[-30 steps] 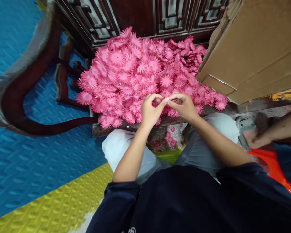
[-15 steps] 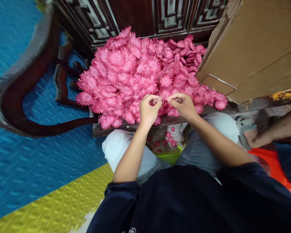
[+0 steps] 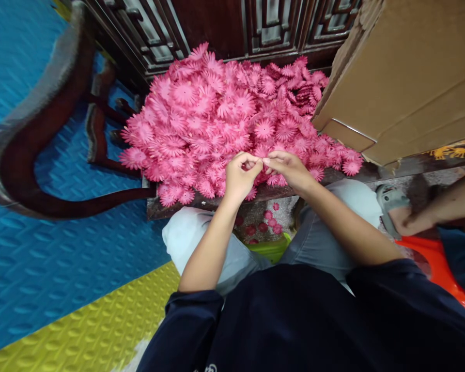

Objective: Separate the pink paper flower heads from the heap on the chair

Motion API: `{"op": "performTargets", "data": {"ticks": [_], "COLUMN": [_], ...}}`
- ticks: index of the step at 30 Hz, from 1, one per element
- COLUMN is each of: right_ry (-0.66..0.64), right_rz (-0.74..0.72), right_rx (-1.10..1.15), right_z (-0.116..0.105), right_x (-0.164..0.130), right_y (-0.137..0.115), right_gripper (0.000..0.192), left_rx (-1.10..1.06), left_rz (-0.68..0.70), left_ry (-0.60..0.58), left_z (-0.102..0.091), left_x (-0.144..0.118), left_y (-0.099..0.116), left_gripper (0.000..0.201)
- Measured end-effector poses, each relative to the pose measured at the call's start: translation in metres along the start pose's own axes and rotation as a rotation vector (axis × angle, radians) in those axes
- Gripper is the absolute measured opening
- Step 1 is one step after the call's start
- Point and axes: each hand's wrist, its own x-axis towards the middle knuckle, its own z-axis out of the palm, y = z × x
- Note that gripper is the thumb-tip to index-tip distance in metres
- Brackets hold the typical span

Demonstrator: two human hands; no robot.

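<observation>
Your left hand (image 3: 240, 178) and right hand (image 3: 290, 169) now meet fingertip to fingertip again, after parting slightly half a second ago, pinching at the near edge of the pink flower pile (image 3: 225, 119).

Pink daisy-shaped flower pieces (image 3: 225, 119) are lying heaped in a big loose pile on dark wood bench, w/ one tiny piece (image 3: 256, 164) sitting pinched at front edge.
</observation>
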Motion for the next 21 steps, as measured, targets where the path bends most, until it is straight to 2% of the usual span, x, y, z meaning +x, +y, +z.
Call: {"op": "performTargets", "data": {"ticks": [5, 13, 17, 21], "right_ry": [-0.032, -0.11, -0.101, -0.01], "right_rz": [-0.027, -0.014, -0.017, 0.01], "right_rx": [-0.057, -0.074, -0.054, -0.086], "right_z": [-0.002, -0.004, -0.005, -0.007], "right_x": [-0.001, -0.004, -0.002, 0.002], "right_y": [-0.002, -0.002, 0.004, 0.007], "right_gripper": [0.029, 0.032, 0.029, 0.03], "left_rx": [-0.1, -0.035, -0.011, 0.097], "left_rz": [-0.069, -0.083, -0.079, 0.015], "left_ry": [-0.054, -0.036, -0.021, 0.021], "left_z": [0.0, -0.004, -0.004, -0.003], "left_x": [0.0, 0.002, 0.003, 0.002], "left_y": [-0.002, 0.0, 0.0, 0.0], "left_gripper": [0.007, 0.011, 0.008, 0.009]}}
